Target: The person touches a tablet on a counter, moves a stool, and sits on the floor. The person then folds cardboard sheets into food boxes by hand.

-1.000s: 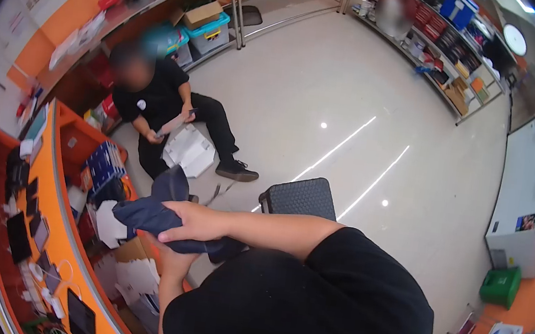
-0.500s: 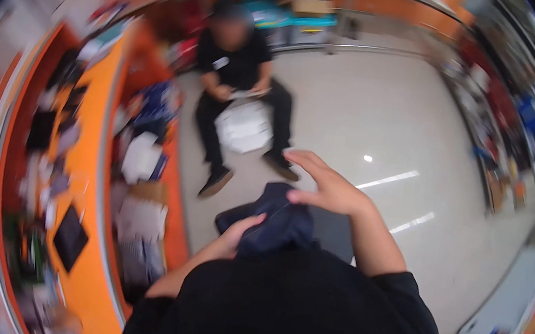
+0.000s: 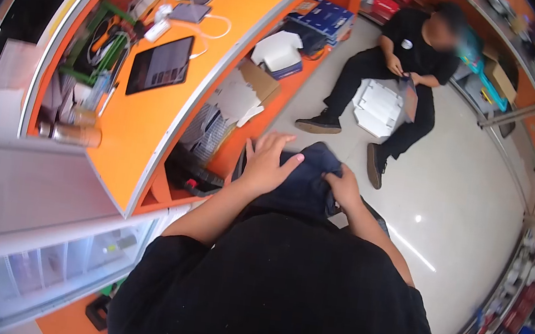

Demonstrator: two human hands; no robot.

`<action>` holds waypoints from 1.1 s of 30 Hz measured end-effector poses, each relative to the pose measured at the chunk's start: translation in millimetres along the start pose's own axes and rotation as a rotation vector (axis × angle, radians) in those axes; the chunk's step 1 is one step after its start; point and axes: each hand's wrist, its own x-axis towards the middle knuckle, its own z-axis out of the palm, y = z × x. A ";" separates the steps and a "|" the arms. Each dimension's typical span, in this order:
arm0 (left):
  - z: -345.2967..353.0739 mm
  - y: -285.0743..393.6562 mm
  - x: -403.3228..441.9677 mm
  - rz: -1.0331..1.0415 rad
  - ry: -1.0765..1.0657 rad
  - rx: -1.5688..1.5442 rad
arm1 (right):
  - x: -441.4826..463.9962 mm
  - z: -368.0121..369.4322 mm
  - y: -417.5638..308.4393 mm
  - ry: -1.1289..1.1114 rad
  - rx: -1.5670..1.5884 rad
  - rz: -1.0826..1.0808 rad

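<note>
A dark navy fabric bundle (image 3: pixel 306 175) lies at my lap, in front of my black shirt. Over its left side is my left hand (image 3: pixel 269 166), fingers spread and thumb stretched across the cloth. My right hand (image 3: pixel 345 188) has its fingers closed on the right edge of the fabric, thumb towards the middle. The underside of the bundle and some fingertips are hidden, and I cannot tell what kind of cloth item it is.
Left stands an orange counter (image 3: pixel 150 146) bearing a tablet (image 3: pixel 160 65), phones, cables and a metal bottle (image 3: pixel 78 135). Boxes and folded cloth fill its lower shelf. A person (image 3: pixel 422 46) sits ahead, holding a flat item above a white cardboard piece (image 3: pixel 378 107). Shelves line the right.
My view has turned left towards the counter. My right hand has come down from the air and closed on the fabric. My left hand has opened over it.
</note>
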 end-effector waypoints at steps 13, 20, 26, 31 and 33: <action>27.0 -51.9 -23.5 -0.327 -0.429 -1.710 | 3.5 36.8 -58.7 -0.763 0.788 0.250; 94.2 -122.4 -19.5 -0.761 0.048 -1.601 | 32.4 100.3 -18.9 -0.313 0.234 0.125; 110.5 -250.0 -20.5 -0.934 0.670 -0.599 | 55.0 49.6 26.7 -0.298 -0.168 0.000; 104.5 -352.6 4.8 -0.884 0.702 -0.454 | 44.1 -0.2 38.9 -0.054 0.004 0.422; 110.8 -356.7 15.8 -0.869 0.587 -0.400 | 41.5 -5.7 44.1 -0.077 -0.124 0.405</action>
